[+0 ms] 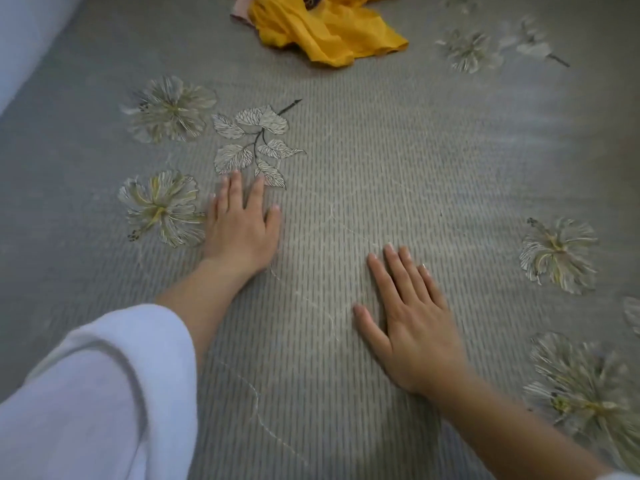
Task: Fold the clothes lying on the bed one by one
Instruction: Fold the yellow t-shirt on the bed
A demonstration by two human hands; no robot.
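Observation:
A crumpled yellow garment (325, 29) lies in a heap at the far top of the bed, with a strip of pink cloth (242, 5) showing at its left edge. My left hand (242, 226) rests flat on the grey bedsheet (381, 161), fingers spread, at centre left. My right hand (412, 320) also lies flat and open on the sheet, nearer to me at centre right. Both hands hold nothing and are well short of the yellow garment. A white sleeve (93, 393) covers my left upper arm.
The bedsheet is grey with fine stripes and printed flowers (166, 109) and leaves (256, 143) around its edges. A pale surface (24, 36) shows beyond the bed at the top left corner.

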